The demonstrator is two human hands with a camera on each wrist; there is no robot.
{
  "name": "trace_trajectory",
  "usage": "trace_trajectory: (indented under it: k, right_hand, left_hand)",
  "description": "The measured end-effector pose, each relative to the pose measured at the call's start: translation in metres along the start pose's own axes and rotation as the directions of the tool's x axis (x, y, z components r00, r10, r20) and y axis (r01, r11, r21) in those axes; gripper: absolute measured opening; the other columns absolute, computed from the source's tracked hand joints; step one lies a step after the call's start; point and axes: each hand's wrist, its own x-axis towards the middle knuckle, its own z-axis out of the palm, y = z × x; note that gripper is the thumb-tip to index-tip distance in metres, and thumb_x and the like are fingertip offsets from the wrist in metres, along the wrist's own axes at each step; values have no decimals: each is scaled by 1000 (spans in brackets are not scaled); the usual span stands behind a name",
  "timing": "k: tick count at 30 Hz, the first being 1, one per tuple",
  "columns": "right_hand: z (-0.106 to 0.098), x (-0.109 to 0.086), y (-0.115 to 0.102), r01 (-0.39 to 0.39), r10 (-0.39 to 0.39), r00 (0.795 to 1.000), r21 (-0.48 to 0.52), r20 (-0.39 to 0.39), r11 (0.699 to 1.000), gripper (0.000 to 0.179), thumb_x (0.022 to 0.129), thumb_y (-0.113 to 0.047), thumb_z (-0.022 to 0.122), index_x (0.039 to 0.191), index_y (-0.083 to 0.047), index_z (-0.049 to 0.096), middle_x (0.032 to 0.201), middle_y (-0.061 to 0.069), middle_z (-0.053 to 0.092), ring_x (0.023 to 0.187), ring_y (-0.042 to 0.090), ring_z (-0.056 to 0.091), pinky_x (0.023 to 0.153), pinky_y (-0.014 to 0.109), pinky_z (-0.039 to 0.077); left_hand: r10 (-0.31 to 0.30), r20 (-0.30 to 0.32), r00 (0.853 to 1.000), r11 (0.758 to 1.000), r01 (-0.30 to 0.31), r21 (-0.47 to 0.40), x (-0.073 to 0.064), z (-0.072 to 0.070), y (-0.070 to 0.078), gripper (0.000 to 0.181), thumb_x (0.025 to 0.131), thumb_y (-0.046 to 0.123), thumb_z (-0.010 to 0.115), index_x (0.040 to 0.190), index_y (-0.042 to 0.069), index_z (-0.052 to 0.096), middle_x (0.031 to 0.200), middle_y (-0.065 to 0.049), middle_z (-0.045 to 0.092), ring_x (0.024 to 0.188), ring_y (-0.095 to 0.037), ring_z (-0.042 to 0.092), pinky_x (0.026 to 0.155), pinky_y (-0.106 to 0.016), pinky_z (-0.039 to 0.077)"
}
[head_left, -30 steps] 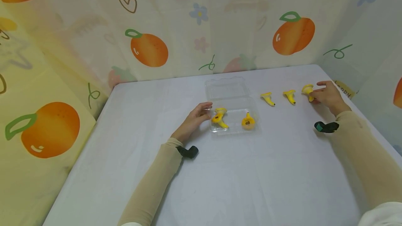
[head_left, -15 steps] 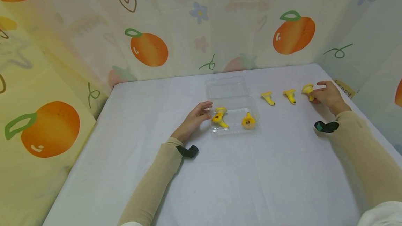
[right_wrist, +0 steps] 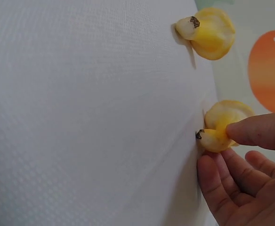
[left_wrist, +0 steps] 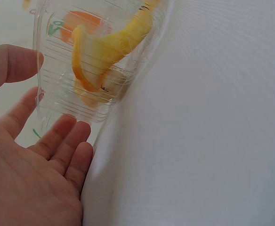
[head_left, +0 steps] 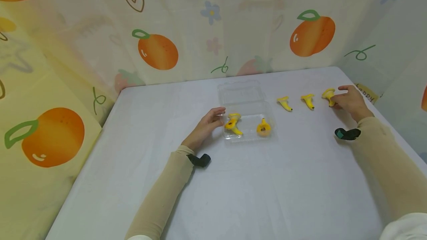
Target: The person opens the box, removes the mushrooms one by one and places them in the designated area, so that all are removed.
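On the table (head_left: pixel 267 188), the container (head_left: pixel 248 123) sits just right of the left hand (head_left: pixel 206 124), its lid (head_left: pixel 241 92) behind. Inside lie three pieces (head_left: pixel 263 129) (two leftward, apparently touching). Rightward stretches a row (head_left: pixel 307 101) of three, its rightmost piece (head_left: pixel 328 92) at the right hand (head_left: pixel 351 101).

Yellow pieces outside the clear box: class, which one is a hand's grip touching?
The rightmost piece, pinched in the right grip; the left piece and middle piece lie untouched on the table.
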Motion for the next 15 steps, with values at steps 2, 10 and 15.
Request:
trace_trajectory:
  k: [2, 10, 15]
  right_hand:
    - [0, 1, 1, -11, 11, 1000, 1, -6, 1000, 78, 97, -20, 58, 156, 7, 16, 140, 35, 46, 66, -2, 59, 63, 13, 44]
    - [2, 2, 3, -7, 8, 999, 13, -42, 1000, 74, 97, -17, 58, 156, 7, 19, 138, 33, 46, 64, -3, 57, 58, 12, 47]
    - [2, 1, 3, -14, 14, 998, 9, -54, 1000, 74, 98, -18, 58, 156, 7, 20, 137, 33, 47, 65, -2, 56, 58, 12, 46]
  left_hand:
    - [0, 2, 1000, 1000, 0, -1, 0, 0, 0, 57, 98, 14, 56, 153, 15, 41, 157, -5, 43, 143, -28, 41, 123, -53, 29]
    - [9, -1, 1000, 1000, -9, 4, 0, 0, -1, 56, 98, 14, 56, 153, 14, 41, 156, -6, 44, 142, -28, 42, 122, -53, 29]
    - [8, -2, 1000, 1000, -8, 7, 1, 0, -1, 57, 98, 14, 56, 153, 15, 41, 156, -6, 44, 142, -28, 42, 122, -53, 29]
